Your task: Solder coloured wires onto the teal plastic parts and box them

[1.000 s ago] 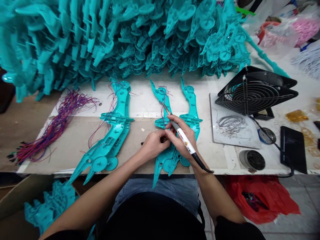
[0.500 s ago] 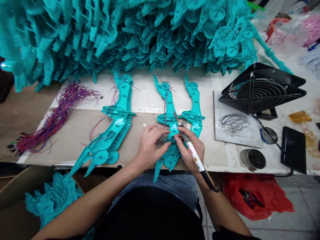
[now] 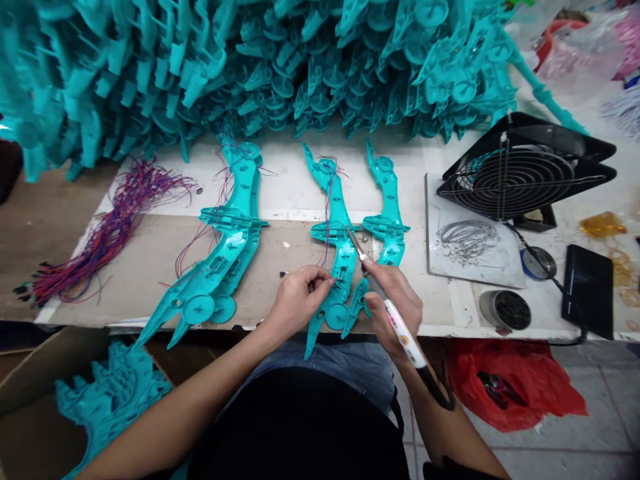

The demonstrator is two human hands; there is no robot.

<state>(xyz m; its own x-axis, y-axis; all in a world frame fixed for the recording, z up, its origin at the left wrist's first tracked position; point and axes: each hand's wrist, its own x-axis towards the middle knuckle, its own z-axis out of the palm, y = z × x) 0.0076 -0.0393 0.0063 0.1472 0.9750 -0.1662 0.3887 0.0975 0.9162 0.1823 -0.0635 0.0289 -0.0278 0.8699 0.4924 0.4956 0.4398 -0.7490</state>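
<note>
Cluttered table [image 3: 150, 267] edge nearest me: my left hand [image 3: 296, 301] pinches wires on the teal shell [image 3: 336, 267], right hand [image 3: 395, 303] grips the soldering iron [image 3: 387, 300]. I'd steady its tip before touching. Beyond, teal parts pile [image 3: 250, 67].

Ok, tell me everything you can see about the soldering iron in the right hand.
The soldering iron is pen-shaped: a thin metal tip, a dark grip, a white barrel with small coloured markings, and a black cord at its rear end. The right hand grips it tilted, tip pointing up-left over the teal plastic piece with wires.
</note>
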